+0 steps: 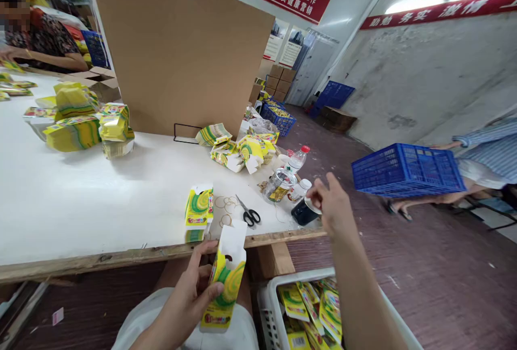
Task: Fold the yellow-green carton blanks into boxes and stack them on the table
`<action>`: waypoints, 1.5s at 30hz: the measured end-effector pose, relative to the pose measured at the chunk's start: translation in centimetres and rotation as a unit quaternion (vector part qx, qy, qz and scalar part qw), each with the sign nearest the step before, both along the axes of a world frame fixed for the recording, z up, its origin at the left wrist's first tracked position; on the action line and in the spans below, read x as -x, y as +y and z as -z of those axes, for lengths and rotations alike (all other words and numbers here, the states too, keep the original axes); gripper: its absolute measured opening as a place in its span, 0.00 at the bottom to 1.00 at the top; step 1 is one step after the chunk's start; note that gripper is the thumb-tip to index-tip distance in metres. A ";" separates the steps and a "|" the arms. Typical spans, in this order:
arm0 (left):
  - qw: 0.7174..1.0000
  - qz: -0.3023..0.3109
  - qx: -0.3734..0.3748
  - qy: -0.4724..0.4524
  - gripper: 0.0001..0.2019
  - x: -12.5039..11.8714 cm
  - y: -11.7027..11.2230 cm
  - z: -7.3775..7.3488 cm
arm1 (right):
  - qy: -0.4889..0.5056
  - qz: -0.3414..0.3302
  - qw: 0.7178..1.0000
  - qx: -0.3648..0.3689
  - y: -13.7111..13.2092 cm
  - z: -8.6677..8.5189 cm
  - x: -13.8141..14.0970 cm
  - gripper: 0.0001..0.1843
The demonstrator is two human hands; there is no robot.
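My left hand (189,293) is closed around a yellow and green carton (224,282) with its white top flap open, held over my lap below the table's edge. My right hand (329,202) reaches out to the table's right corner, fingers pinched on a dark cup with a white lid (304,211). A standing carton of the same kind (198,209) is on the white table (81,199), with loose rubber bands (226,207) and black scissors (248,214) beside it.
A glass jar (278,184) and a red-capped water bottle (297,160) stand by the cup. Carton piles (242,151) lie before a tall cardboard sheet (177,43). A white basket of flat cartons (307,312) sits below. A person carries a blue crate (407,169) at right; another person (36,37) works far left.
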State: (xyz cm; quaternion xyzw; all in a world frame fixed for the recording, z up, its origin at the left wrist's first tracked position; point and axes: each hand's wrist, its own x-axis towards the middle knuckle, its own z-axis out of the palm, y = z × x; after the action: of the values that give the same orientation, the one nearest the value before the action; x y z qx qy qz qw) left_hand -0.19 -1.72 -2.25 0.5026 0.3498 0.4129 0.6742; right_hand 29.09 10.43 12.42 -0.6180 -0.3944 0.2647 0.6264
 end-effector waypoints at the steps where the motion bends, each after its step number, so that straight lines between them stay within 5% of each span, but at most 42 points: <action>1: 1.000 -0.003 -0.003 -0.004 0.32 0.0 -0.1 0.0 | -0.005 0.006 1.000 -0.005 1.4 -1.7 -0.9 0.52; 4: 1.000 -0.002 -0.011 0.009 0.27 -0.1 -0.2 0.1 | -0.025 0.014 0.999 -0.033 3.4 -4.6 -1.6 0.45; 6: 1.000 -0.003 -0.010 0.007 0.25 -0.1 -0.1 0.1 | -0.039 -0.019 0.998 -0.037 2.3 -4.1 -0.3 0.37; 8: 1.000 -0.018 -0.010 -0.004 0.28 0.0 0.3 0.1 | -0.053 -0.087 0.995 -0.016 -0.5 -1.5 2.3 0.28; 11: 0.998 -0.054 -0.018 -0.008 0.34 0.4 1.0 0.1 | -0.064 -0.182 0.981 0.022 -5.9 5.0 7.3 0.22; 14: 0.998 -0.065 -0.027 0.003 0.33 0.7 1.4 0.0 | -0.032 -0.269 0.962 0.021 -10.4 10.8 11.4 0.25; 17: 0.998 -0.051 -0.034 0.014 0.30 0.8 1.4 -0.3 | 0.032 -0.293 0.955 0.026 -12.6 13.6 13.1 0.26; 23: 0.998 0.035 0.010 -0.046 0.21 0.6 0.8 -1.3 | 0.028 -0.306 0.949 0.069 -13.4 13.3 11.7 0.19; 29: 0.983 0.101 0.075 -0.137 0.18 0.5 0.4 -1.5 | -0.025 -0.308 0.950 0.037 -13.8 12.3 11.1 0.20; 31: 0.985 0.098 0.068 -0.127 0.21 0.7 0.2 -1.6 | -0.056 -0.297 0.953 0.019 -14.0 12.3 11.2 0.21; 35: 0.989 0.110 0.060 -0.083 0.40 1.2 0.1 -1.9 | -0.020 -0.282 0.959 0.020 -14.3 13.3 11.5 0.12; 38: 0.988 0.134 0.039 -0.060 0.33 1.3 0.3 -1.7 | 0.056 -0.245 0.968 0.025 -14.5 14.2 11.5 0.25; 42: 0.999 0.041 0.008 0.010 0.26 0.8 0.5 -0.8 | -0.057 -0.233 0.971 -0.007 -14.3 13.8 10.8 0.21; 45: 0.994 -0.026 -0.042 0.094 0.20 0.5 0.4 -0.2 | -0.093 -0.245 0.965 -0.016 -14.2 12.8 10.3 0.27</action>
State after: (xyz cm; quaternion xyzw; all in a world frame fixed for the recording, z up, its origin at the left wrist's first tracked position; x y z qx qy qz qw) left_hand -0.67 -1.31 -2.03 0.5572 0.4072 0.3958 0.6058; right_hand 18.74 -3.80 -0.37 -0.5144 -0.5944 0.3450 0.5129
